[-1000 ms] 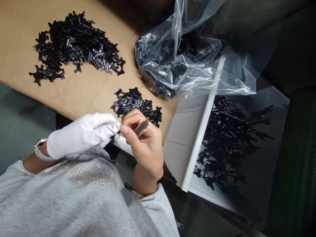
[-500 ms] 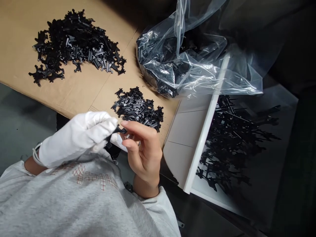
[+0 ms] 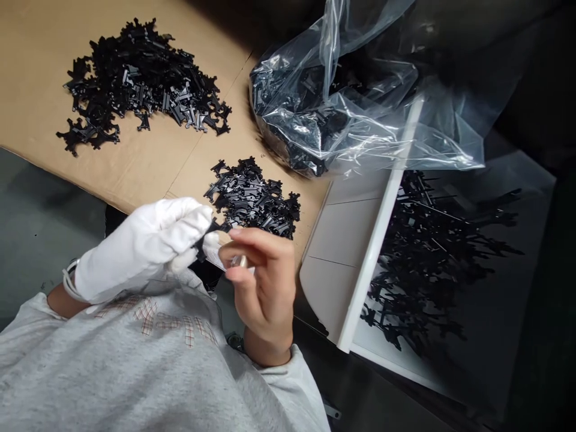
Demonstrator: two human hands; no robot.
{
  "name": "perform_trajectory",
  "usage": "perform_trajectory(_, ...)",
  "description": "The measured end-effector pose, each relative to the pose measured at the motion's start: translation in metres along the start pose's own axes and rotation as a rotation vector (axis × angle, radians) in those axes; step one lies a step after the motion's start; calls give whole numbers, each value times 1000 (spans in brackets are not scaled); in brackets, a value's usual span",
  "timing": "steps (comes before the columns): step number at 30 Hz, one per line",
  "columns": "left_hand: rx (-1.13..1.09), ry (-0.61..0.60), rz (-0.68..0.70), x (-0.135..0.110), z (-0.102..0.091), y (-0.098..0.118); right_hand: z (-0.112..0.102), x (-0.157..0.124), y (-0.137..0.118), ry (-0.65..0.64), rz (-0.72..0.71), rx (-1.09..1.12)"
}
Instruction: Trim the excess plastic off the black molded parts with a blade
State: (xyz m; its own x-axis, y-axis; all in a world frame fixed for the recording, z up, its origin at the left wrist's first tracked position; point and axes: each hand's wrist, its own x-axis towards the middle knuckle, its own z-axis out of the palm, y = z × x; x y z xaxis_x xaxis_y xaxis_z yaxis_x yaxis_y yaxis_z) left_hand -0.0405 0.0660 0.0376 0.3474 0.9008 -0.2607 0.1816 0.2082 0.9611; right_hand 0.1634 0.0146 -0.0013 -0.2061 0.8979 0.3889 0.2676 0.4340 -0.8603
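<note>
My left hand (image 3: 144, 249), in a white glove, is closed on a small black plastic part (image 3: 211, 231) held at the fingertips. My bare right hand (image 3: 263, 279) is right beside it, fingers curled around a thin metal blade (image 3: 238, 261) whose tip barely shows between thumb and fingers. Both hands hover over the near edge of the brown cardboard sheet (image 3: 148, 162). Just beyond them lies a small pile of black parts (image 3: 254, 198).
A large pile of black parts (image 3: 139, 84) lies at the far left of the cardboard. A clear plastic bag (image 3: 342, 114) of parts sits at the back. To the right, a white tray (image 3: 373, 240) holds black sprue frames (image 3: 432, 252).
My right hand has turned so the blade, plainly seen a second ago, is now mostly hidden in the fingers. The black part has come up between both hands' fingertips.
</note>
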Motion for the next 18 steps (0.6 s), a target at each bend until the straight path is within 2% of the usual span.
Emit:
perform_trajectory(4,-92,-43,70,4,11,13,6,-6,-1,-79,-6,16)
perform_trajectory(10,-73,-57,58,2,13,16,10,-6,3,-81,-5,45)
perform_trajectory(12,-20,-58,89,3,10,14,9,-6,4,-35,31,5)
perform_trajectory(15,26,-56,144,7,10,9,4,-6,4,124,107,-38)
perform_trajectory(18,-64,-71,60,12,18,2,-2,-5,4,157,104,-29)
